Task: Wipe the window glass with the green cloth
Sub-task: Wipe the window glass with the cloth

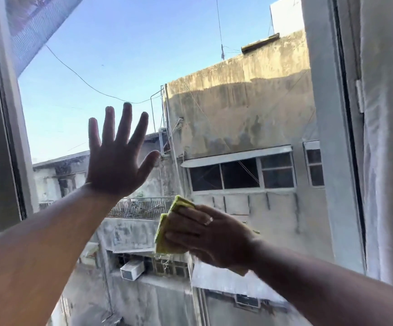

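Observation:
The window glass (129, 74) fills most of the view, with sky and grey buildings behind it. My left hand (114, 161) is raised flat against the pane left of centre, fingers spread, holding nothing. Lower and to the right, my right hand (204, 236) presses a folded green cloth (167, 229) onto the glass. The cloth's left edges stick out past my fingers; the rest is hidden under my palm.
A grey window frame (5, 142) runs down the left side, with a mesh screen (33, 29) hanging at the top left. The right frame edge (346, 137) and a white curtain (388, 161) border the pane on the right.

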